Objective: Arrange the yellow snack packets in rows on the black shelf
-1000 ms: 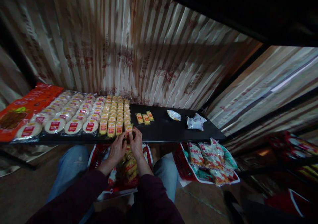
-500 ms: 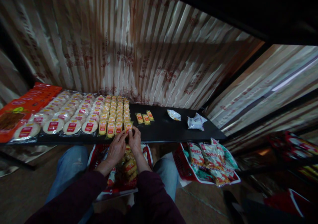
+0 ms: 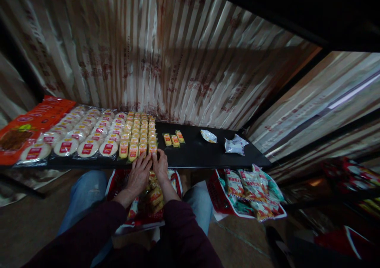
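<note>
Small yellow wrapped cakes [image 3: 133, 151] with red-and-white labels stand in several close columns on the black shelf [image 3: 192, 155]. My left hand [image 3: 140, 175] has its fingers stretched out and apart against the front ends of the columns. My right hand [image 3: 160, 166] has its thumb at the front and its bent fingers by the right side of the front wrapped cake [image 3: 152, 147] in the rightmost column. Below my hands, between my knees, a red basket [image 3: 111, 185] holds more yellow wrapped cakes [image 3: 154, 196].
Left of the cakes lie rows of round white packaged crackers [image 3: 88, 148] and orange bags [image 3: 18, 135]. To the right are three loose wrapped cakes [image 3: 175, 140], a white packet [image 3: 208, 135] and silvery packets [image 3: 235, 145]. A second basket [image 3: 221, 198] with snack bags [image 3: 252, 185] stands right of my knee.
The front cake of the rightmost column, earlier tilted between both hands, now sits in line with the others. My left fingers have spread out leftward along the front. The camera view shifted slightly.
</note>
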A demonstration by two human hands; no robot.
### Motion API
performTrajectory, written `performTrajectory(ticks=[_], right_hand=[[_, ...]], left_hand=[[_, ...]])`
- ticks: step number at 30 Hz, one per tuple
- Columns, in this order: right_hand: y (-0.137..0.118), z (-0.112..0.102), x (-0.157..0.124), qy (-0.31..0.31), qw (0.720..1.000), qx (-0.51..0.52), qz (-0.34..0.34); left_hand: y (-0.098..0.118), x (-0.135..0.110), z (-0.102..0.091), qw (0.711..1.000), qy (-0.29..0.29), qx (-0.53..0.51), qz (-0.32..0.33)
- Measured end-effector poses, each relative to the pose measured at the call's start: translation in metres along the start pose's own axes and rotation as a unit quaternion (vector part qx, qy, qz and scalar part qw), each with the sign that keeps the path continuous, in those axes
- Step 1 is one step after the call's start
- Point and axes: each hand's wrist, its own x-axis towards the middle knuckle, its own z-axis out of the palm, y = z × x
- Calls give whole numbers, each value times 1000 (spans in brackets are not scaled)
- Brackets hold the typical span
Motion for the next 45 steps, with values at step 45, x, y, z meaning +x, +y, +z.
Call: performTrajectory(ticks=[45], right_hand=[[-3, 13, 17, -44, 994, 89, 36]], left_hand=[[-8, -12, 10, 999, -9, 31, 43]])
